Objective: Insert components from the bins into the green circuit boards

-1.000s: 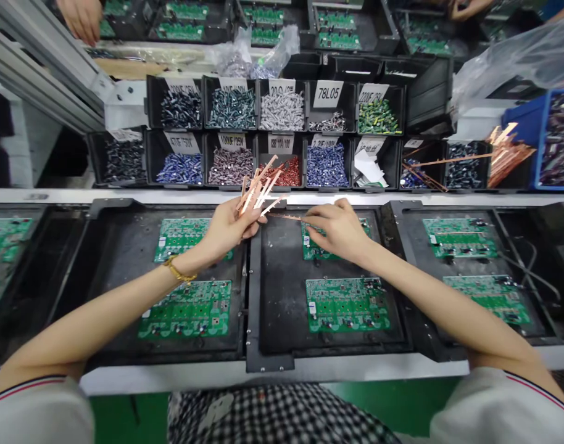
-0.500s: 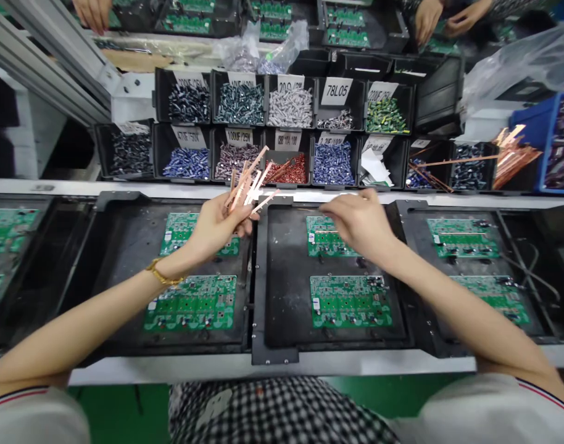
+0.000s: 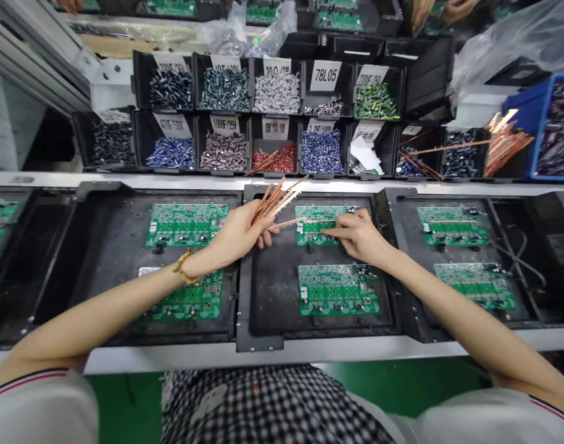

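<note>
A bundle of thin copper strips (image 3: 276,202) sticks out of my left hand (image 3: 240,231), which is closed around it near the upper left corner of a green circuit board (image 3: 310,234). One strip from the bundle points right, towards that board's left edge. Over the right part of the same board is my right hand (image 3: 363,237), its fingers pinched at a thin copper strip (image 3: 326,221) that lies along the board. A second green board (image 3: 338,296) lies below in the same black tray (image 3: 277,277).
Labelled black bins of small parts (image 3: 224,151) stand in two rows behind the trays. More copper strips (image 3: 506,145) lie at the right, beside a blue bin (image 3: 541,123). Neighbouring trays hold boards (image 3: 453,226). Another person's hands (image 3: 458,9) show at the top right.
My left hand has moved right with its bundle, closer to the upper board. My right hand's fingers are now lower, at a strip on that board. The whole view has shifted slightly.
</note>
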A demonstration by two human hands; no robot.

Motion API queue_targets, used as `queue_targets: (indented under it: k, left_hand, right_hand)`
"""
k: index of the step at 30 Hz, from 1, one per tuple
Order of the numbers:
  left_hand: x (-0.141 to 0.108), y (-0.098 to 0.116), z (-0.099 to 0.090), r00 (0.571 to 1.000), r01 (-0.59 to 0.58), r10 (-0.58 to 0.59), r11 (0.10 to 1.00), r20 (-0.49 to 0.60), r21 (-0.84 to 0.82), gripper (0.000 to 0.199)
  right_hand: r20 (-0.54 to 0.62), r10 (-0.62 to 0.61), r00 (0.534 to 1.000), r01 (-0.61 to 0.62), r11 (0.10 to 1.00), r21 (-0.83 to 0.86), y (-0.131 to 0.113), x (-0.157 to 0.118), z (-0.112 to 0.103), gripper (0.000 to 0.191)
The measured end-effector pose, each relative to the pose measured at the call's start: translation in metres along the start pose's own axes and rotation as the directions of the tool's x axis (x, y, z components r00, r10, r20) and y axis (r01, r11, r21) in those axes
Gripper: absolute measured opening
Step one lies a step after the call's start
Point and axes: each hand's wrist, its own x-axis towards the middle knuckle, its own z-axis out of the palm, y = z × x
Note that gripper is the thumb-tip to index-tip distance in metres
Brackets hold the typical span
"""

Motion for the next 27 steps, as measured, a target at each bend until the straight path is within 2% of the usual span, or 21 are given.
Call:
queue_targets:
  k: [5,9,14,16,18,20,23,25,27]
  left_hand:
    - [0.001,-0.002,0.005,1.0,0.014,-0.013,1.0,0.009,-0.018,0.014]
    - [0.001,-0.004,0.007,1.0,-0.01,0.009,1.0,0.016,0.028,0.015]
    - [-0.001,0.004,0.024,0.997,-0.064,0.058,0.991,0.057,0.118,0.02]
    - [-0.001,0.01,0.036,0.992,-0.101,0.089,0.984,0.088,0.144,0.021]
    - [-0.001,0.015,0.046,0.986,-0.133,0.116,0.979,0.116,0.157,0.025]
    - [0.0,0.017,0.05,0.983,-0.164,0.149,0.974,0.106,0.154,0.027]
    - [0.005,0.014,0.043,0.982,-0.184,0.188,0.978,-0.032,0.096,0.025]
    - [0.01,0.01,0.033,0.984,-0.144,0.143,0.99,-0.104,-0.003,0.02]
    - [0.012,0.006,0.026,0.992,-0.092,0.082,0.99,-0.096,-0.103,0.012]
  right_hand:
    - [0.012,-0.002,1.0,0.003,0.999,-0.052,-0.001,0.001,0.002,0.042]
    - [0.034,0.018,0.999,-0.015,0.997,-0.082,-0.011,0.0,-0.009,0.039]
    - [-0.183,0.154,0.971,-0.14,0.986,0.086,-0.045,0.01,-0.022,0.027]
    - [-0.19,0.135,0.973,-0.114,0.987,0.114,-0.06,0.017,-0.024,0.025]
    - [-0.149,0.1,0.984,-0.09,0.993,0.072,-0.071,0.018,-0.025,0.027]
    - [-0.108,0.106,0.988,-0.108,0.994,-0.014,-0.076,0.01,-0.028,0.029]
    - [-0.093,0.146,0.985,-0.155,0.984,-0.089,-0.075,-0.019,-0.032,0.028]
    - [-0.075,0.149,0.986,-0.149,0.989,-0.004,-0.072,-0.043,-0.03,0.024]
    - [-0.049,0.093,0.995,-0.087,0.991,0.101,-0.069,-0.062,-0.024,0.022]
